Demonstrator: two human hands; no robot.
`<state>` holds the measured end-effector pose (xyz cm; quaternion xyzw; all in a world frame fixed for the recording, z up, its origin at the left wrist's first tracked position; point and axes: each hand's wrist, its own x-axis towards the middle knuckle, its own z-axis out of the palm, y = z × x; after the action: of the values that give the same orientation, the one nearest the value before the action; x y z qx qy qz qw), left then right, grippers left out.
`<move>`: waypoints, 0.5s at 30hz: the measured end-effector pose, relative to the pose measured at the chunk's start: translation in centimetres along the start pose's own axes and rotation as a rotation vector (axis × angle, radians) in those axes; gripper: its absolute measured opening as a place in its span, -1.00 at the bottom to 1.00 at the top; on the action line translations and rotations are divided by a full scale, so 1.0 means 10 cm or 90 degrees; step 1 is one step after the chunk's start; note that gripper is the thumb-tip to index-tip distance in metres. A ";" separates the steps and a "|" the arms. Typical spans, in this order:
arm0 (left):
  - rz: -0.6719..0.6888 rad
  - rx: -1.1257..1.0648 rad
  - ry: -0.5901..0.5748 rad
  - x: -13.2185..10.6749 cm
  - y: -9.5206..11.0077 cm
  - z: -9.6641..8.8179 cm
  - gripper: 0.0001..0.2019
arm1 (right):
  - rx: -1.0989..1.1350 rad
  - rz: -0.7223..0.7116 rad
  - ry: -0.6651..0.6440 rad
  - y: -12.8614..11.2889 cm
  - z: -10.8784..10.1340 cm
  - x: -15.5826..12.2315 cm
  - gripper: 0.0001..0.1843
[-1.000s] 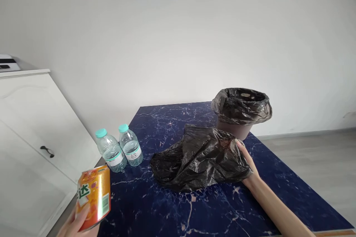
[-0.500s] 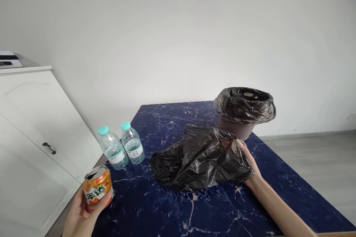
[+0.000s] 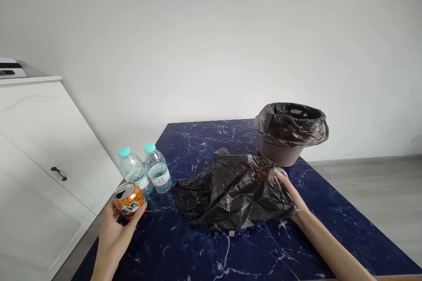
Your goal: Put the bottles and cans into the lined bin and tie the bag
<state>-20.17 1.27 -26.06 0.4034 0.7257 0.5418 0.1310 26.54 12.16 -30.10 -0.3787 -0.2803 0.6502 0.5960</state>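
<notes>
An opened orange soda can [image 3: 129, 199] is in my left hand [image 3: 115, 232], whose fingers wrap round its sides, just in front of two water bottles. The left bottle [image 3: 130, 164] is partly hidden by the can; the right bottle [image 3: 157, 169] stands beside it. Both have turquoise caps and some water inside. My right hand [image 3: 292, 193] grips the right end of a crumpled black plastic bag [image 3: 244, 193], with most of its fingers hidden by the film. The bag's left part droops to the table.
A brownish bin [image 3: 280, 153] lined with a black bag stands at the table's far right, behind the held bag. The dark blue marble-patterned table [image 3: 198, 136] nears a white wall. A white cabinet [image 3: 42, 149] is at the left.
My left hand has moved the can forward and to the right, closer to the bottles. My right hand and the bag have shifted slightly left.
</notes>
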 end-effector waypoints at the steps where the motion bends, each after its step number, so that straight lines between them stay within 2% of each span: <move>1: 0.002 0.015 -0.005 0.02 0.00 0.02 -0.11 | -0.026 -0.006 -0.016 0.00 0.02 -0.02 -0.43; 3: 0.011 0.041 -0.016 0.02 0.03 0.04 -0.12 | -0.098 -0.050 -0.048 -0.01 0.04 -0.05 -0.36; 5: 0.063 0.069 -0.008 -0.04 0.10 0.06 -0.19 | -0.190 -0.101 -0.092 -0.03 0.06 -0.08 -0.30; 7: 0.164 0.108 0.075 -0.16 0.20 0.08 -0.20 | -0.269 -0.125 -0.135 -0.04 0.08 -0.10 -0.28; 9: 0.278 0.132 0.197 -0.32 0.31 0.09 -0.22 | -0.310 -0.127 -0.167 -0.05 0.08 -0.12 -0.29; 10: 0.322 0.128 0.213 -0.40 0.37 0.10 -0.32 | -0.316 -0.127 -0.175 -0.05 0.09 -0.13 -0.28; 11: 0.356 0.116 0.175 -0.47 0.43 0.12 -0.47 | -0.318 -0.127 -0.183 -0.05 0.09 -0.13 -0.28; 12: 0.379 0.102 0.085 -0.52 0.49 0.14 -0.63 | -0.320 -0.127 -0.188 -0.04 0.09 -0.13 -0.27; 14: 0.401 0.100 -0.160 -0.58 0.58 0.24 -0.83 | -0.325 -0.129 -0.191 -0.03 0.09 -0.13 -0.26; 15: 0.410 0.112 -0.270 -0.58 0.62 0.31 -0.82 | -0.329 -0.131 -0.192 -0.03 0.08 -0.13 -0.26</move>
<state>-11.79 -0.31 -23.10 0.7232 0.5623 0.3955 0.0665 26.02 11.02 -29.23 -0.3870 -0.5581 0.5427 0.4942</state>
